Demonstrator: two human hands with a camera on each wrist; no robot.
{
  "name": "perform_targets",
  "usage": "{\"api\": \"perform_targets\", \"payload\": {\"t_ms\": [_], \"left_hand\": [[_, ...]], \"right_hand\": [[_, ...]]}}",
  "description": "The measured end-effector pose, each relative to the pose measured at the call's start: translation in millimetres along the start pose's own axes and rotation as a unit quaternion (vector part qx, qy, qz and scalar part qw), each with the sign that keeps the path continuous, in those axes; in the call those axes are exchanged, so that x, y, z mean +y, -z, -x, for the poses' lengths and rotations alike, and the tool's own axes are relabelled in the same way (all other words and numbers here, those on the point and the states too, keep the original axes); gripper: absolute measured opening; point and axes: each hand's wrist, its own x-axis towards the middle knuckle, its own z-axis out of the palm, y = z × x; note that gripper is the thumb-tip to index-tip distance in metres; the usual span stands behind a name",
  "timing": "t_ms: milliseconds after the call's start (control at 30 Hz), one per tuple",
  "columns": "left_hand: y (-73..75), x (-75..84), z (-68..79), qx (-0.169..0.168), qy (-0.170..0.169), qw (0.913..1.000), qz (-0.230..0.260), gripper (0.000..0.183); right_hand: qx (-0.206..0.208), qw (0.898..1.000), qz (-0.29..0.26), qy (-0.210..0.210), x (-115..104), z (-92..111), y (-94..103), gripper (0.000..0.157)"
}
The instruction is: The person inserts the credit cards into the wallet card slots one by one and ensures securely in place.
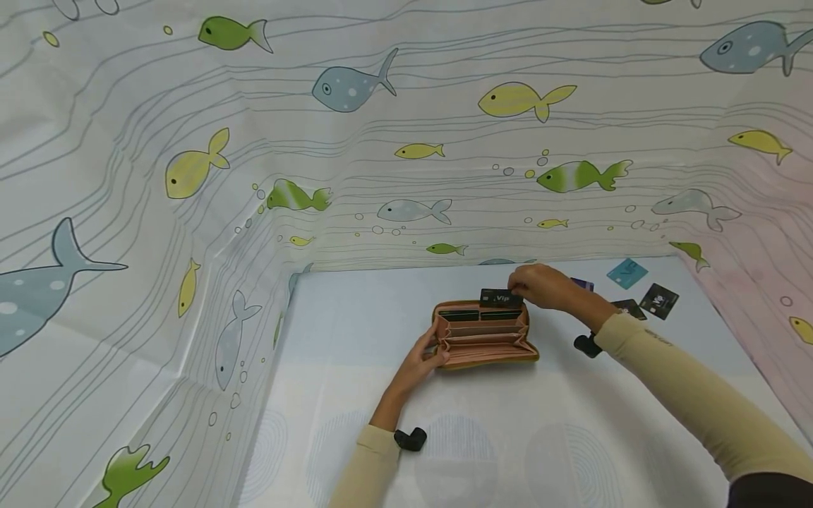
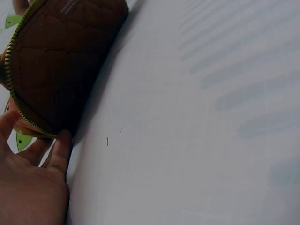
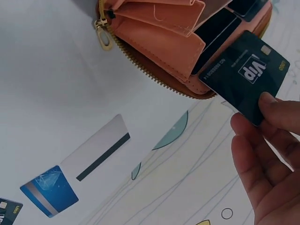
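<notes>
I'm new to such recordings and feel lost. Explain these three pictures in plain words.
There is no machine, just a person's two bare hands. The wide picture is taken from a camera worn on the head, the two closer ones from the left and right wrists. On a pale flat surface sits an open, brown, leather-look wallet with peach lining. The left hand holds its left end. The right hand pinches a dark, rectangular, plastic-looking "Vip" card over the wallet's back edge. Farther right lie a rectangular light-blue card and a rectangular black card, among others.
</notes>
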Motion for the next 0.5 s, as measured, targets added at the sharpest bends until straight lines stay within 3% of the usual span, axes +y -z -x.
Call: {"api": "perform_targets", "payload": {"t_ms": [167, 500], "left_hand": [[-0.9, -14.6, -3.3, 0.011, 0.002, 0.9999, -0.010, 0.076], [-0.6, -13.8, -2.1, 0.012, 0.007, 0.9999, -0.005, 0.076]], "right_hand": [[-0.005, 1.000, 0.014, 0.003, 1, -1, -2.8, 0.011], [0.008, 1.000, 0.013, 0.014, 5, -1, -9.5, 0.013]]}}
